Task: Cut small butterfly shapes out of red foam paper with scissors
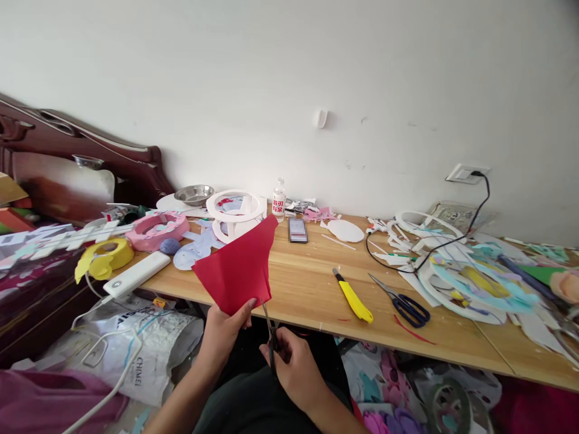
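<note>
My left hand (224, 330) pinches the lower edge of a red folded sheet (239, 265), thumb on top. The sheet stands tilted above the table's front edge; whether it is paper or foam I cannot tell. In my right hand (296, 364) is a pair of dark-handled scissors (266, 316), its fingers in the loops. The blades point up and touch the sheet's lower right corner. On the table to the right lie a yellow utility knife (355, 301) and a second pair of scissors (404, 303) with dark blue handles.
The wooden table (312, 271) runs along the wall. At its back are a bottle (279, 202), a phone (297, 231), a white ring frame (235, 208) and a steel bowl (194, 194). A black cord (474, 226) crosses the scraps at right. Bags (136, 355) lie below.
</note>
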Motion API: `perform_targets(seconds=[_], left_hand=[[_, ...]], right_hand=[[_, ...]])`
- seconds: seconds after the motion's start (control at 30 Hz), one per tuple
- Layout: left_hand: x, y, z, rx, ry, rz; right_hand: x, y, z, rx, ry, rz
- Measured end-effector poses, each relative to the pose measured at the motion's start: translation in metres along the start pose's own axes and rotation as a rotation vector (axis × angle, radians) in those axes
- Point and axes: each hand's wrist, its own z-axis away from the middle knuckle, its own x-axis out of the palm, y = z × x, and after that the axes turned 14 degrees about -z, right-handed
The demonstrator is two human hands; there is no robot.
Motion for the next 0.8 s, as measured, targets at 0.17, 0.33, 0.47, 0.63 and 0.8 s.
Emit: perform_targets(seconds=[0.17,0.33,0.47,0.63,0.8], left_hand=[[-0.002,0.003,0.0,0.022,0.016,-0.055],[-0.008,0.006,0.001,0.042,0.019,-0.192],[-0.01,0.005,0.002,0.05,-0.001,-0.219],[-0.014,0.0,-0.001,0.094,-0.027,-0.268],[-0.018,-0.001,-0.002,0.126,-0.058,-0.258]], right_hand=[[-0.005,0.002,0.0,-0.022,0.027,-0.049],[-0.006,-0.004,0.002,-0.021,0.028,0.002],[-0.005,-0.003,0.003,-0.017,0.029,0.017],[-0.006,0.002,0.003,0.018,0.025,0.001],[-0.006,0.009,0.002,0.012,0.023,-0.005]])
